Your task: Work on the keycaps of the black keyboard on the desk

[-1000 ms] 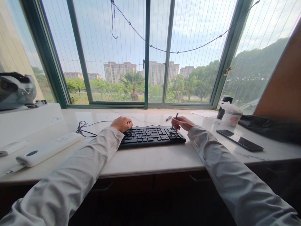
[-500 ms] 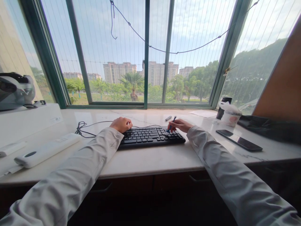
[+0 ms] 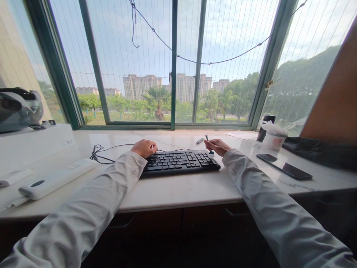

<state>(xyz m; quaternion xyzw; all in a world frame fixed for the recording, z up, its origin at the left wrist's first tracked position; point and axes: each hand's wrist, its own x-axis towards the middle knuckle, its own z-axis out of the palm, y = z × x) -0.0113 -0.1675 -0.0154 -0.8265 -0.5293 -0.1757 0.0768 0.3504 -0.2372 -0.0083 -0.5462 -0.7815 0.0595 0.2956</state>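
A black keyboard [image 3: 178,162] lies on the white marble counter [image 3: 178,190]. My left hand [image 3: 144,148] rests at its upper left corner with the fingers curled; what they grip, if anything, is hidden. In my right hand [image 3: 218,146] is a small dark blue brush [image 3: 211,152], pinched between the fingers. The brush stands nearly upright, its pale bristles down at the number keys near the keyboard's right end.
A small silver object [image 3: 200,141] lies behind the keyboard. To the right are a black phone [image 3: 284,166], a lidded cup [image 3: 275,138] and a dark bottle [image 3: 266,128]. At left are a coiled cable [image 3: 97,153], a long white device [image 3: 60,178] and a white box [image 3: 36,143].
My right hand has moved slightly right with the brush, whose bristles have shifted from the middle-right keys to the keyboard's right end. My left hand has stayed in place.
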